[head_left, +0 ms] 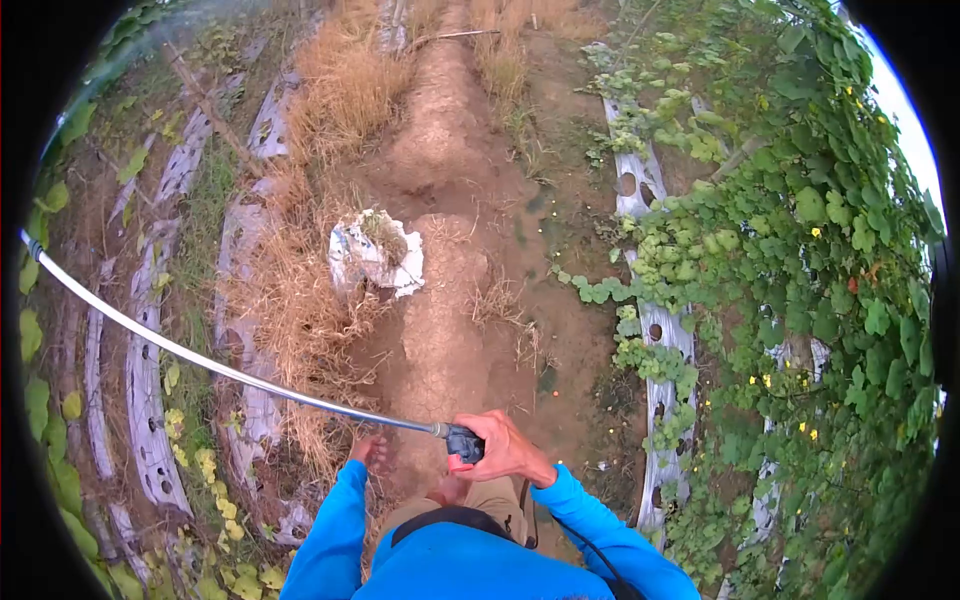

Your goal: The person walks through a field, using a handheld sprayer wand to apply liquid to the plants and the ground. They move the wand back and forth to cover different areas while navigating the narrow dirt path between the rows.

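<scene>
My right hand point(508, 450) is wrapped round the black and red handle point(464, 444) of a sprayer wand, in front of my waist. The wand's long silver tube point(240, 374) reaches out to the left, its tip near the left edge of the view. A dark hose point(590, 545) runs along my right forearm. My left hand point(371, 452) hangs low beside the dirt path, below the tube and apart from it. Its fingers look loosely bent and hold nothing that I can see.
A white sack point(375, 255) with dry plant matter on top sits on the dirt path point(435, 340). Dry grass point(290, 280) lines the left side. Leafy vines point(790, 300) with yellow flowers stand on the right. Plastic mulch strips point(665, 400) with holes run along both sides.
</scene>
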